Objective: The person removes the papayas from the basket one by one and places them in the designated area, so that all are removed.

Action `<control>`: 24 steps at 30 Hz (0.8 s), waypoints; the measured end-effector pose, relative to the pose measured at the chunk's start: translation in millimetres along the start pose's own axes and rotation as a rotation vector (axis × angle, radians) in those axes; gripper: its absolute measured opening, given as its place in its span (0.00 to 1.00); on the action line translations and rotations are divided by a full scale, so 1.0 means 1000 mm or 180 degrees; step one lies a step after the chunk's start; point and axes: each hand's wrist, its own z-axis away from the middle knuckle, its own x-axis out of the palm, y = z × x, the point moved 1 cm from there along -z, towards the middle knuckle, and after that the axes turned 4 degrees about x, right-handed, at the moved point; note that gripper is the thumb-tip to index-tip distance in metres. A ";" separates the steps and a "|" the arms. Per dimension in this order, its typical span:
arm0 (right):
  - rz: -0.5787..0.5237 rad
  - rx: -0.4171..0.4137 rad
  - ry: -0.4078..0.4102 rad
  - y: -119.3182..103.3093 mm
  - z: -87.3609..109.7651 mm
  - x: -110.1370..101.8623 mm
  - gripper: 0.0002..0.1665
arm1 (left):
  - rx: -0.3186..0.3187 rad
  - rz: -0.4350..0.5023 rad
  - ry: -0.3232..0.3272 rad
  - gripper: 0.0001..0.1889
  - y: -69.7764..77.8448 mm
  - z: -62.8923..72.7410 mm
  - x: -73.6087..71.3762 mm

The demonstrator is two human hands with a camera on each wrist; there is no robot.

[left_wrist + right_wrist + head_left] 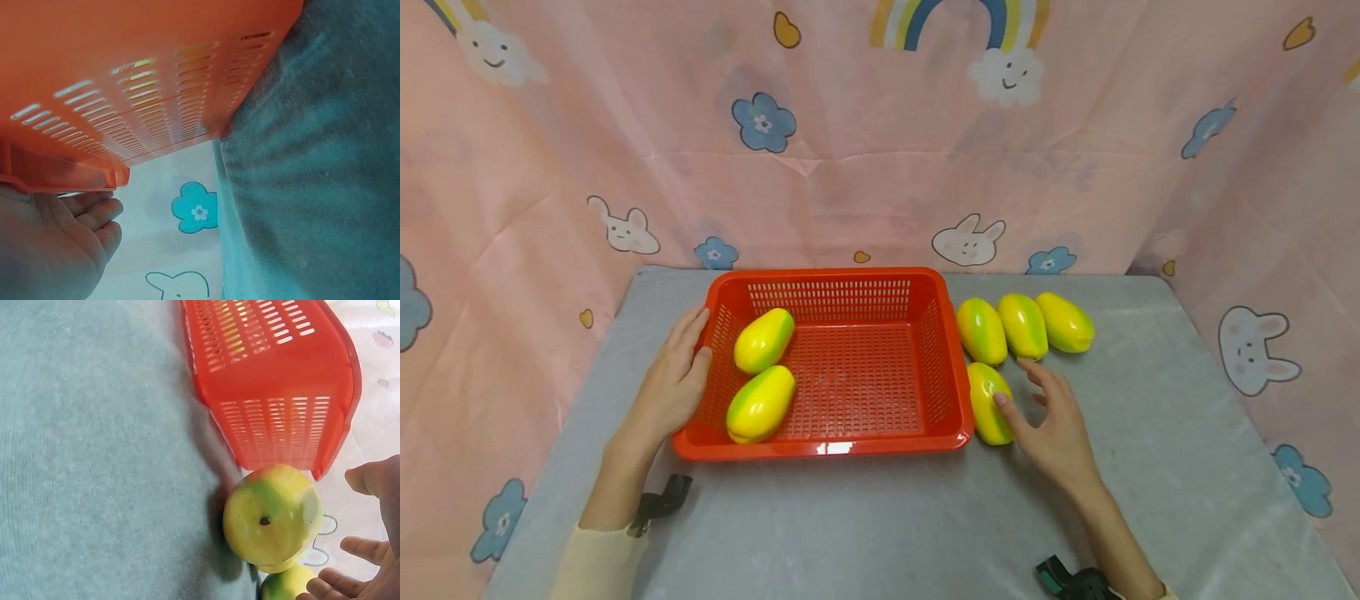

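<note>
A red plastic basket (850, 447) with slotted walls stands on the table, holding two glossy yellow-green, mango-shaped fruits: one farther back (764, 341), one nearer (762, 405). My left hand (673, 383) rests at the basket's left rim, fingers fairly straight along the outside; its thumb is hidden in the left wrist view. Outside the right wall lies another mango-shaped fruit (988, 404). Close over its right side is my right hand (1054, 429), thumb and fingers spread. In the right wrist view, a gap shows between that hand (375, 550) and the nearest fruit (269, 519).
Three more such fruits form a row behind, right of the basket: left (981, 332), middle (1023, 326) and right (1066, 322). A grey cloth covers the table (865, 525). Behind it hangs a pink patterned curtain (850, 192).
</note>
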 end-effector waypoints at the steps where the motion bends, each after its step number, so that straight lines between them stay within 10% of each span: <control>1: -0.0002 0.0001 -0.0010 0.000 0.000 0.000 0.36 | -0.0003 -0.0003 -0.0001 0.32 0.000 0.000 0.000; 24: -0.0057 -0.0505 -0.0116 -0.038 -0.025 -0.004 0.34 | 0.0028 -0.0019 -0.0061 0.33 0.000 0.001 -0.002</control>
